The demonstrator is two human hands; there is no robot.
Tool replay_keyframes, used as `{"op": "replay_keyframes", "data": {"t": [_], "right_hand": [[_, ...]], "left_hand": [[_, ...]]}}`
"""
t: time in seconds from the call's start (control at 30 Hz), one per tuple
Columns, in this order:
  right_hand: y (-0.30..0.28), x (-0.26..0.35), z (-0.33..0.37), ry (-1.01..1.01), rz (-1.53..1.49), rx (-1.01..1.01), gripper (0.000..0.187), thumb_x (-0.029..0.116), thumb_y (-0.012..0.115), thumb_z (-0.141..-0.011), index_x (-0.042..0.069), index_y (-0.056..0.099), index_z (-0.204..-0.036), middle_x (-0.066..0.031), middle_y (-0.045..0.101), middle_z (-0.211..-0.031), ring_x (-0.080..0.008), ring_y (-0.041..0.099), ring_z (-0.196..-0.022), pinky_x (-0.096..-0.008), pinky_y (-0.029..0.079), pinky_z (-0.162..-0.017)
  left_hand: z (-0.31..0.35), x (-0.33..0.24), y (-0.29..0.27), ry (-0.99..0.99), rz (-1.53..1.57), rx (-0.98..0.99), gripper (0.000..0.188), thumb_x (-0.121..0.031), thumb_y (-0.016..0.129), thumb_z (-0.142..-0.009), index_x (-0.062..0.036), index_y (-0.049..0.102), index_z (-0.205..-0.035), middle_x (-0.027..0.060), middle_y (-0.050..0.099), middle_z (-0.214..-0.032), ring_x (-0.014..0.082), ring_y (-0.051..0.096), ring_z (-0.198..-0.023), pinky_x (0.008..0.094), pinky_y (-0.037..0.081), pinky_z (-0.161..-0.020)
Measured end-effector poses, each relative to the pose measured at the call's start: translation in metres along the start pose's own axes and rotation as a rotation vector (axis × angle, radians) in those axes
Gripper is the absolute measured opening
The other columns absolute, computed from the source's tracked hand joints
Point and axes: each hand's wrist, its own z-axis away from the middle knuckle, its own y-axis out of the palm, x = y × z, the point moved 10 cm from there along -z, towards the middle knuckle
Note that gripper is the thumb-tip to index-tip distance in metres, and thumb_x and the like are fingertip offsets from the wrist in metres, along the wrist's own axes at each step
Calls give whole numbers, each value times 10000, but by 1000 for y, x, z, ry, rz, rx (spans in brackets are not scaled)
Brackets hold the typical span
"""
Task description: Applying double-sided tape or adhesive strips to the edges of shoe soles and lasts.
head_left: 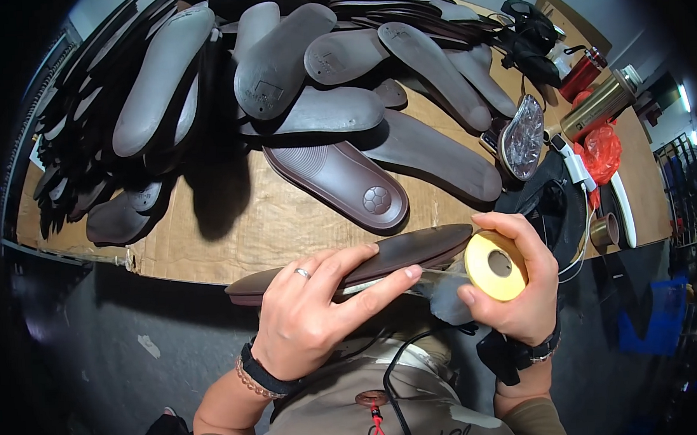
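Note:
My left hand (306, 324) grips a pair of dark brown shoe soles (408, 250), laid one on the other in front of the table's near edge. Its index finger reaches along their near side toward a clear strip of tape (444, 273). That strip runs from the soles to a yellow-cored tape roll (485, 281). Fingers and thumb of my right hand (529, 299) close round the roll beside the soles' right end. The underside of the stack is hidden by my left hand.
Loose grey and brown soles (340, 109) lie heaped across the cardboard-topped table (183, 252), with tall stacks (86, 97) at the left. A brown sole (331, 179) with a ball emblem lies nearest. At the right are a metal flask (596, 107), red plastic bag (598, 156) and white cable (581, 242).

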Motion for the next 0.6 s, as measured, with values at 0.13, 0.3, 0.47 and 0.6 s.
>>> {"op": "replay_keyframes", "data": {"t": [0.13,0.3,0.47,0.6], "right_hand": [[-4,6,3,-20,-85,-45,657,151,884,-650,-6,649,-1243,-120,638,-1114,-224,657,-1000,-329,526,-905],[-11,4,7,-34,42,-163,619,198,900,-687,-5,661,-1220,-128,645,-1078,-241,651,-964,-343,524,-870],[-13,-6,6,25,210,-239,444,188,887,-736,3,691,-1088,-129,647,-970,-267,647,-864,-348,523,-796],[-12,-10,6,47,224,-241,385,169,882,-738,3,701,-1035,-131,645,-954,-270,651,-852,-350,529,-773]], "left_hand": [[4,1,-4,-11,-19,-11,493,-54,698,-801,-269,759,-1240,84,688,-1111,246,706,-907,348,545,-716],[6,2,-2,-13,-7,-10,497,-61,696,-800,-270,756,-1247,86,688,-1116,246,706,-908,345,547,-721],[7,2,0,-2,-19,-12,491,-71,692,-803,-270,761,-1246,87,692,-1117,242,708,-908,337,547,-723],[8,4,2,-9,-23,-10,487,-77,690,-805,-272,763,-1245,88,697,-1118,237,710,-909,331,543,-722]]}}
